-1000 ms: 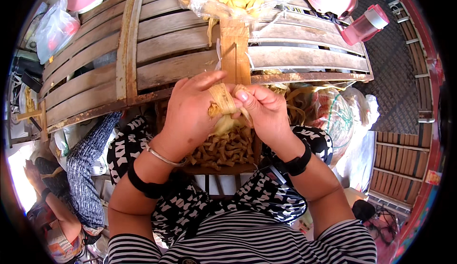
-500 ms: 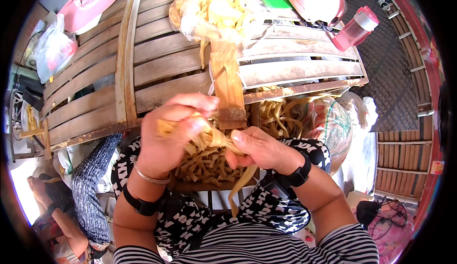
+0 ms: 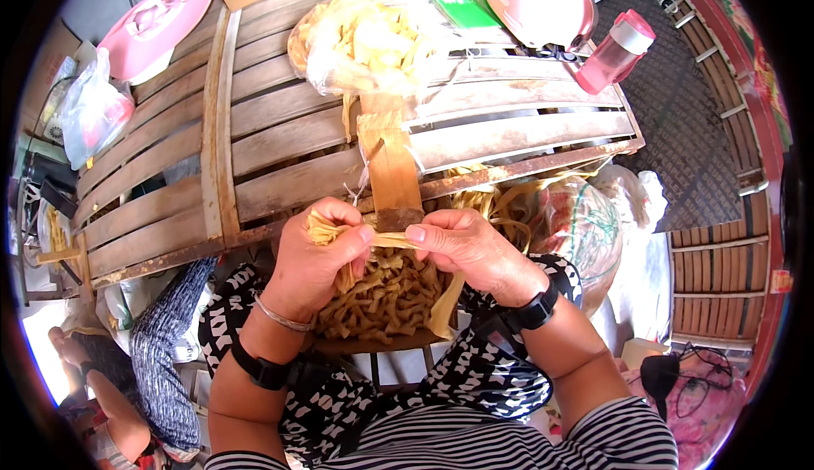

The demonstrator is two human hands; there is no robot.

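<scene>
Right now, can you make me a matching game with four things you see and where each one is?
Things:
1. Pink bottle
2. Yellow strip
3. Clear bag of yellow pieces
4. Brownish pieces

Places:
A. Held by the left hand and right hand
B. At the far end of the wooden plank
C. Heaped below the hands
D. Near the right end of the slatted table

Pairs: 1-D, 2-A, 3-B, 4-C

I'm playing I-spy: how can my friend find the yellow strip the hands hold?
Find the slatted table, then the wooden board sticking past its near edge. Just below the board's end, the left hand and right hand hold the yellow strip between them. Unlike the brown-yellow pieces heaped below, it spans the gap between the two hands.
</scene>
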